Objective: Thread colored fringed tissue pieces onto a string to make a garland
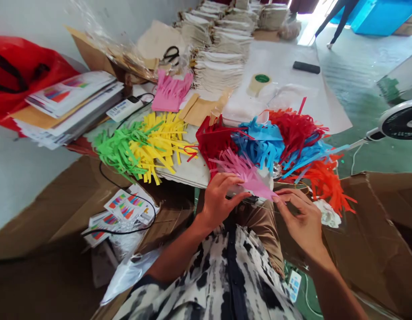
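A pink fringed tissue piece (251,178) is stretched between my two hands at the table's near edge. My left hand (222,198) has its fingers bent round the fringed side. At the other end, thumb and fingertips of my right hand (297,213) pinch the piece's pointed tip. Just behind lie dark red fringe (216,138), blue fringe (262,142) and red fringe (297,129). Orange fringe (329,182) hangs over the right edge. Green fringe (121,149) and yellow fringe (159,144) lie to the left, with a stack of pink fringe (171,91) behind.
Stacked white bundles (219,66) fill the table's back. Nearby are scissors (171,54), a tape roll (261,80), a black object (306,67) and paper stacks (72,102). A fan (401,122) stands right. A black cable hangs at left; a person's legs (342,18) show far back.
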Action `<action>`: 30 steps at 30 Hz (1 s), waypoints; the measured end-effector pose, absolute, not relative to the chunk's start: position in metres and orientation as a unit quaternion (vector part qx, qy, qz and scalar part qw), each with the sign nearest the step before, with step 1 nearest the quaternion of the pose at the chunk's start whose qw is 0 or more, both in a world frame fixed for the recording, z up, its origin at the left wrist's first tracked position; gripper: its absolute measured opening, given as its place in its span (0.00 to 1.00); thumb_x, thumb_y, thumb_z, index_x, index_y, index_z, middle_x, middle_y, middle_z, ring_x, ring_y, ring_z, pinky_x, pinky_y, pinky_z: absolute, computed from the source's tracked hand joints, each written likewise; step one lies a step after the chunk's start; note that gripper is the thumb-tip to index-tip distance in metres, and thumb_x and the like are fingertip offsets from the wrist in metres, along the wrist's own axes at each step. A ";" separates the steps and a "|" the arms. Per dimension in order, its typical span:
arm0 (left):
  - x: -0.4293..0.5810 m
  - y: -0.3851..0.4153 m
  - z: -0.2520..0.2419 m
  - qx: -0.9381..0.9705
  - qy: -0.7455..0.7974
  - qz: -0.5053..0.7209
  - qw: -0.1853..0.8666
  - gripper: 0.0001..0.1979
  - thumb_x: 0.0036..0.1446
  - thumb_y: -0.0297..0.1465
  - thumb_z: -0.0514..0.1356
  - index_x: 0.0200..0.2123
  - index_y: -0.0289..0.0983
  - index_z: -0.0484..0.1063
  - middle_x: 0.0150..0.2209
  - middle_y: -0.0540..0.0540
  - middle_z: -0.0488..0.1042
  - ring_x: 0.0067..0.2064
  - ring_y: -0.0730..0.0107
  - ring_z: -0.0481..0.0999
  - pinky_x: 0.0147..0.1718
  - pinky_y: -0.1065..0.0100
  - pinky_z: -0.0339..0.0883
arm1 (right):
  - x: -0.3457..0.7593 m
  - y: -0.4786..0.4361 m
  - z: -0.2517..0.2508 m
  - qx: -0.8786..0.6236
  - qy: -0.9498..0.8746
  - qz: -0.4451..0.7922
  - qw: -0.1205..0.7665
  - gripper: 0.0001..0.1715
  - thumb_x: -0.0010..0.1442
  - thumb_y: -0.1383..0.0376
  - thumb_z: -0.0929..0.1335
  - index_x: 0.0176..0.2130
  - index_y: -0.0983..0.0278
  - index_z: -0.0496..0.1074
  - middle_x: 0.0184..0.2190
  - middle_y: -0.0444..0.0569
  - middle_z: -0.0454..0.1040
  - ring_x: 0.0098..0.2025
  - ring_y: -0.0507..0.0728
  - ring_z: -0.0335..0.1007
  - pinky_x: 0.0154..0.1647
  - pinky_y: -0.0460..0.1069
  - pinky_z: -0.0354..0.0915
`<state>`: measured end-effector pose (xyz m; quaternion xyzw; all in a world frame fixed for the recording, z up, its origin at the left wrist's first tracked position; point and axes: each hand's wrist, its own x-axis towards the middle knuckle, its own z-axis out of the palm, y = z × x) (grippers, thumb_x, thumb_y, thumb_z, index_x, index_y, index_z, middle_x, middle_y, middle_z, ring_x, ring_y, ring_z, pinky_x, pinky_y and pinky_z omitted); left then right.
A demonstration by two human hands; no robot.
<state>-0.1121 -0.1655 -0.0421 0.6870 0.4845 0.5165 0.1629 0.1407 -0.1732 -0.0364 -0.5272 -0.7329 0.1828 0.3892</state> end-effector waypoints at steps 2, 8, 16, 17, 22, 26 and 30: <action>-0.108 -0.161 -0.038 0.689 0.483 0.509 0.180 0.12 0.62 0.41 0.72 0.43 0.42 0.79 0.43 0.46 0.83 0.49 0.61 0.81 0.51 0.59 0.75 | 0.141 -0.177 -0.036 -0.521 -0.737 0.185 0.389 0.04 0.69 0.61 0.73 0.39 0.57 0.79 0.44 0.48 0.81 0.45 0.58 0.79 0.50 0.54 0.73; -0.106 -0.151 -0.036 0.703 0.468 0.481 0.235 0.12 0.66 0.41 0.68 0.32 0.42 0.79 0.35 0.48 0.84 0.41 0.63 0.81 0.47 0.57 0.74 | 0.143 -0.184 -0.034 -0.507 -0.751 0.192 0.376 0.05 0.69 0.62 0.73 0.38 0.57 0.79 0.44 0.48 0.81 0.46 0.58 0.79 0.50 0.54 0.73; -0.119 -0.145 -0.029 0.742 0.426 0.458 0.241 0.09 0.68 0.38 0.67 0.35 0.42 0.83 0.38 0.48 0.85 0.43 0.65 0.81 0.49 0.58 0.73 | 0.137 -0.185 -0.032 -0.497 -0.753 0.203 0.381 0.04 0.68 0.64 0.73 0.38 0.57 0.79 0.44 0.48 0.81 0.46 0.57 0.79 0.51 0.54 0.73; -0.120 -0.145 -0.028 0.747 0.422 0.455 0.238 0.08 0.68 0.37 0.67 0.37 0.42 0.83 0.38 0.48 0.85 0.44 0.65 0.81 0.49 0.59 0.73 | 0.136 -0.185 -0.031 -0.496 -0.752 0.206 0.382 0.04 0.68 0.64 0.73 0.38 0.57 0.79 0.44 0.48 0.81 0.46 0.57 0.79 0.51 0.54 0.73; -0.120 -0.145 -0.030 0.741 0.421 0.484 0.201 0.07 0.68 0.35 0.67 0.41 0.41 0.85 0.42 0.44 0.81 0.45 0.66 0.77 0.45 0.63 0.73 | 0.131 -0.186 -0.029 -0.484 -0.761 0.215 0.375 0.02 0.68 0.64 0.74 0.39 0.56 0.80 0.45 0.47 0.82 0.46 0.57 0.80 0.51 0.53 0.74; -0.122 -0.144 -0.027 0.742 0.414 0.485 0.204 0.07 0.69 0.35 0.65 0.43 0.42 0.85 0.40 0.44 0.81 0.44 0.66 0.78 0.44 0.63 0.73 | 0.129 -0.187 -0.023 -0.451 -0.783 0.252 0.346 0.02 0.67 0.63 0.74 0.39 0.56 0.80 0.46 0.47 0.82 0.48 0.58 0.80 0.53 0.54 0.73; -0.127 -0.141 -0.019 0.774 0.355 0.474 0.225 0.08 0.71 0.33 0.64 0.45 0.42 0.84 0.41 0.45 0.83 0.44 0.66 0.78 0.47 0.62 0.73 | 0.131 -0.183 -0.011 -0.418 -0.776 0.307 0.359 0.11 0.72 0.59 0.69 0.38 0.58 0.79 0.45 0.49 0.81 0.48 0.59 0.79 0.50 0.54 0.72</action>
